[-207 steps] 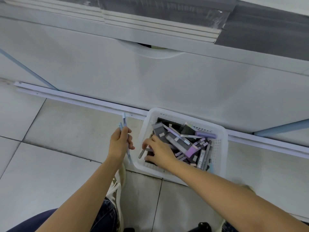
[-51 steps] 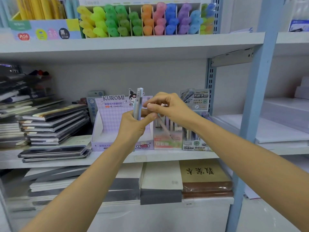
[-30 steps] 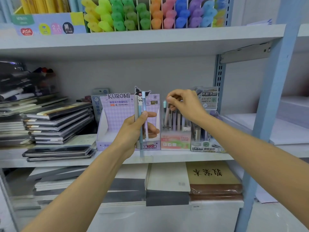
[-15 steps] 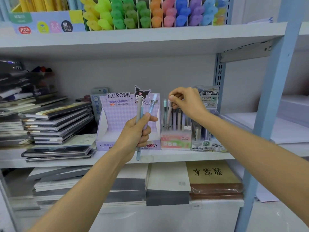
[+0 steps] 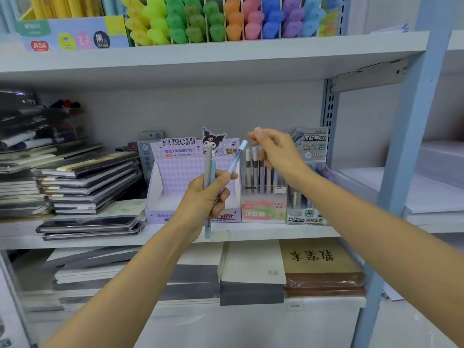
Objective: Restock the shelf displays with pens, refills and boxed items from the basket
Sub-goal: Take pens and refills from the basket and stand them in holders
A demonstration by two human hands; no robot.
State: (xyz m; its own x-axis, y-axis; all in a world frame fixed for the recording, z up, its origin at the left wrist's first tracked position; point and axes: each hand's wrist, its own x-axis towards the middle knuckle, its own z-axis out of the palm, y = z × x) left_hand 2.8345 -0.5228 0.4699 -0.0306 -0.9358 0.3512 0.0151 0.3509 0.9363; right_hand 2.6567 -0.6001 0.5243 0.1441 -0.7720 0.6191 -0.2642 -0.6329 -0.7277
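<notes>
Pens (image 5: 207,164), three in all, stand gripped in the left hand (image 5: 203,202) before the purple display box (image 5: 173,177); the pale-blue pen (image 5: 237,155) leans up and right, its cap just beside the right hand (image 5: 278,156), whose curled fingers (image 5: 256,134) hold nothing above the pen rack (image 5: 263,209) on the shelf (image 5: 276,232), the likely slot for the next one

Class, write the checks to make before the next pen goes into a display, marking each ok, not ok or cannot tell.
1. Pens gripped in left hand: ok.
2. Right hand free, nothing seen in it: ok.
3. Room in pen display: cannot tell, right hand hides part.
4. That pen display stands upright on shelf: ok.
5. Held pens match that display: cannot tell.
</notes>
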